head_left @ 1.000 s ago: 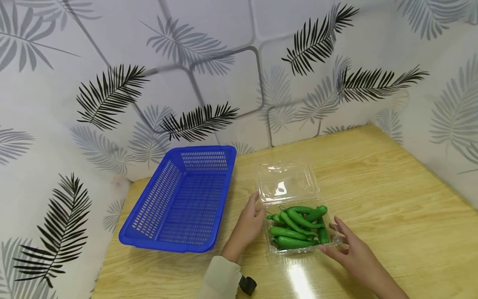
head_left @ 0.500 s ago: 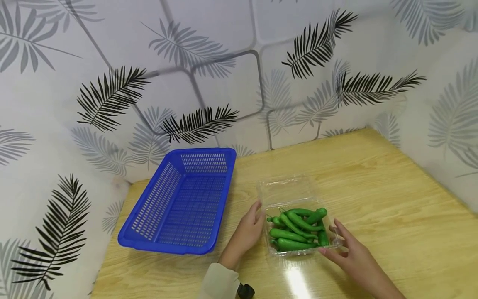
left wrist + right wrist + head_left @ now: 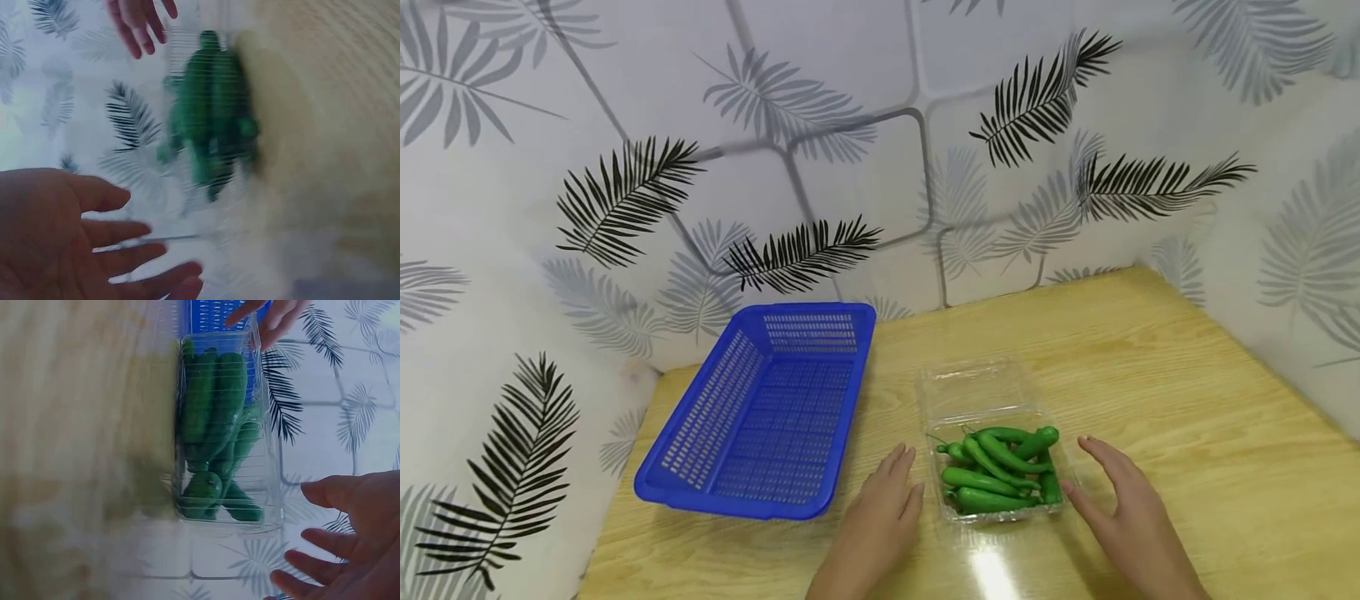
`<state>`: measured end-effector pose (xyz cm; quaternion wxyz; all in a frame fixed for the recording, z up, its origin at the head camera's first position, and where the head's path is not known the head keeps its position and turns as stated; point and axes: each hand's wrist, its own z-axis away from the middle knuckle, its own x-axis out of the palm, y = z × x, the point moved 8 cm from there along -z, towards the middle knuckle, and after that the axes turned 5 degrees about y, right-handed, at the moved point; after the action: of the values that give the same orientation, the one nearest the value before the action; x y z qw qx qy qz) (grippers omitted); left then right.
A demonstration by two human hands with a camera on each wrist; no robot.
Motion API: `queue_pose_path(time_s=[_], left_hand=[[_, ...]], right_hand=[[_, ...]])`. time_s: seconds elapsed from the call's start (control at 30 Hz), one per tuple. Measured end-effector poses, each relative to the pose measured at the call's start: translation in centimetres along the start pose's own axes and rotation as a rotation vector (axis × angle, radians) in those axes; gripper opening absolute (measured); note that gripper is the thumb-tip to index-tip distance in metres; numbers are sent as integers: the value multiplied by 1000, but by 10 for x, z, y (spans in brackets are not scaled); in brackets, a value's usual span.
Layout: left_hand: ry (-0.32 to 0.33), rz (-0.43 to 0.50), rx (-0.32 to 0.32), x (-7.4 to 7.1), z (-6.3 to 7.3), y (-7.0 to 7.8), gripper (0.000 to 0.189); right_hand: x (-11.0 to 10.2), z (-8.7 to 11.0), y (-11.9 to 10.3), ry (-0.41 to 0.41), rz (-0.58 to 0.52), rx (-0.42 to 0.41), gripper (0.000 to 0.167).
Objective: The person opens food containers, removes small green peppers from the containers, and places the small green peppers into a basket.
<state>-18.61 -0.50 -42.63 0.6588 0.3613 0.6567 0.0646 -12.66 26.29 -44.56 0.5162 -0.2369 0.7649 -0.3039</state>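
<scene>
Several green peppers (image 3: 992, 467) lie in a clear plastic clamshell box (image 3: 1011, 514) on the table, its lid (image 3: 976, 388) folded back toward the wall. Left of the box is my left hand (image 3: 876, 521), fingers extended and apart from it. My right hand (image 3: 1127, 508) is spread at the box's right side and holds nothing. The left wrist view has my left hand (image 3: 81, 244) with loose fingers and the peppers (image 3: 209, 112) blurred beyond. In the right wrist view, a gap separates my right hand (image 3: 350, 531) from the clear box (image 3: 269, 456).
A blue plastic basket (image 3: 835, 467) with slotted sides stands on the left part of the wooden table (image 3: 1187, 400). A wall (image 3: 865, 183) with a leaf pattern rises behind the table and along both sides.
Both hands have come off the box. The left hand has moved down and left, the right hand slightly right. The lid has tipped further back and settled; the peppers stay in the box.
</scene>
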Motion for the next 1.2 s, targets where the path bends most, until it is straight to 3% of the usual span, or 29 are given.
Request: queue_pose_path(time_s=[0.13, 0.2, 0.23, 0.3, 0.37, 0.43, 0.5, 0.57, 0.67, 0.8, 0.97, 1.07, 1.2], left_hand=[[-72, -95, 164, -26, 22, 8, 41], [-91, -91, 236, -42, 32, 8, 38], [-70, -82, 277, -51, 35, 8, 36], [37, -40, 348, -75, 40, 4, 32], [214, -13, 432, -103, 43, -5, 29], [386, -11, 444, -131, 43, -22, 31], [520, -43, 389, -155, 41, -46, 33], [607, -88, 282, -174, 39, -73, 34], [695, -145, 138, -193, 42, -109, 32], [768, -179, -37, -206, 48, -147, 29], [731, -215, -283, -212, 48, -193, 32], [657, -178, -371, -209, 47, -214, 38], [545, -113, -461, -201, 42, -232, 48]], right_hand=[[-14, -3, -23, 166, 56, -188, 44], [-13, -5, -30, 149, 86, -235, 41], [-13, -7, -33, 127, 107, -246, 40], [-10, -10, -36, 76, 151, -263, 37], [-6, -13, -37, 24, 178, -269, 34], [-1, -17, -39, -13, 189, -279, 34], [6, -21, -41, -62, 184, -277, 33], [14, -24, -43, -104, 178, -274, 33], [23, -29, -46, -146, 192, -272, 32], [29, -33, -50, -145, 214, -292, 32], [35, -36, -49, -142, 236, -316, 32], [39, -37, -47, -148, 243, -315, 31], [43, -36, -43, -144, 259, -317, 29]])
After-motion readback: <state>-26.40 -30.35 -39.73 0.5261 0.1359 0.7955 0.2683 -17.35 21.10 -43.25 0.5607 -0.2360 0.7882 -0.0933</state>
